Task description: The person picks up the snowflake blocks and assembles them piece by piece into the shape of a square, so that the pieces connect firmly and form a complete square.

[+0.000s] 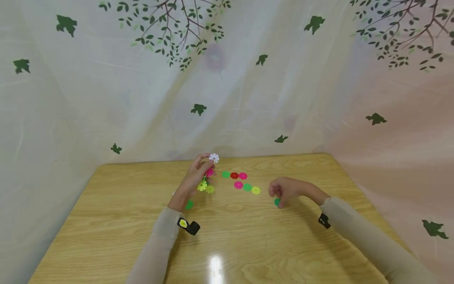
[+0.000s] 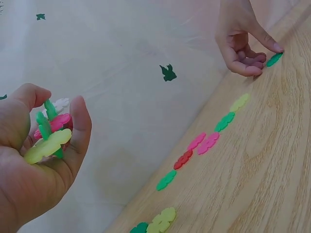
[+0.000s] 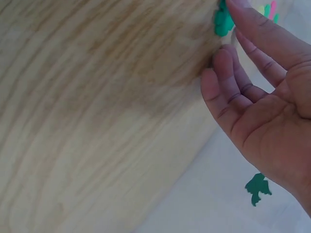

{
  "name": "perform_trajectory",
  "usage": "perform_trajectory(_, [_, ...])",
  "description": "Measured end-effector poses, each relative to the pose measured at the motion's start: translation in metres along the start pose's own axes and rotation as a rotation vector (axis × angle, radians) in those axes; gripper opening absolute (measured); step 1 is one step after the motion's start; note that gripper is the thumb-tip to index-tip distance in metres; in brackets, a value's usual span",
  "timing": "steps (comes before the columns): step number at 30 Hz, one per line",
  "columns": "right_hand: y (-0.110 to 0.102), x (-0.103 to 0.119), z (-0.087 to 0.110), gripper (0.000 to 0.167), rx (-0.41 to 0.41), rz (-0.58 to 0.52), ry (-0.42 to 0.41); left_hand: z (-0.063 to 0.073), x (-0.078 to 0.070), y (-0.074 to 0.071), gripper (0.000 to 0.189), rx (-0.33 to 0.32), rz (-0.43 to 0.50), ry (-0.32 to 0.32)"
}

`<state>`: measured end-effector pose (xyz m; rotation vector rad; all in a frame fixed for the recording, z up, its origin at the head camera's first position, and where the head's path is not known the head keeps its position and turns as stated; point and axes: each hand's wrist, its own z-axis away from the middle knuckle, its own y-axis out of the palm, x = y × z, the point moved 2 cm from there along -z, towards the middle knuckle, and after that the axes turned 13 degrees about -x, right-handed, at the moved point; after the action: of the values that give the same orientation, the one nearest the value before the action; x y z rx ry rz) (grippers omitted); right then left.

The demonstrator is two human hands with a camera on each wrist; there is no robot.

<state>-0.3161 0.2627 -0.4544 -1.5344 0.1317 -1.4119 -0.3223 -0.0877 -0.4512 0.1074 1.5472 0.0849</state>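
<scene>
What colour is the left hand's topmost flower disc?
The flower disc is white, clearest in the head view.

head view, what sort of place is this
Probably an indoor tabletop workspace: a wood-grain table, a pale backdrop printed with leafy branches behind it, and colourful flower-shaped pieces on top.

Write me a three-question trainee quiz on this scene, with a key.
1. Multiple choice: what colour is the disc at the right hand? a) red b) green c) white
2. True or false: the red disc lies on the table between a green one and a pink one.
3. Fill in: the left hand holds a cluster of discs; highest in the head view is the ____ one.

Key: 1. b; 2. true; 3. white.
</scene>
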Motion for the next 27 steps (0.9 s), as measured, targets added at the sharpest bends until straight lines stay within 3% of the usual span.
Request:
perform_trajectory(11, [-0.001,-0.018,-0.004,0.022,-0.085,-0.058,-0.053,0.000,-0.001,-0.002,0.037,0.025,0.085,0.034])
perform_trajectory(20, [0.000,-0.021,-0.007,0.022,-0.118,-0.080,-0.070,0.001,-0.005,-0.003,0.030,0.002,0.099,0.023])
perform_trajectory(27, [0.002,-0.020,-0.008,0.022,-0.207,-0.033,-0.043,0.001,-0.005,-0.001,0.019,0.011,0.169,-0.007])
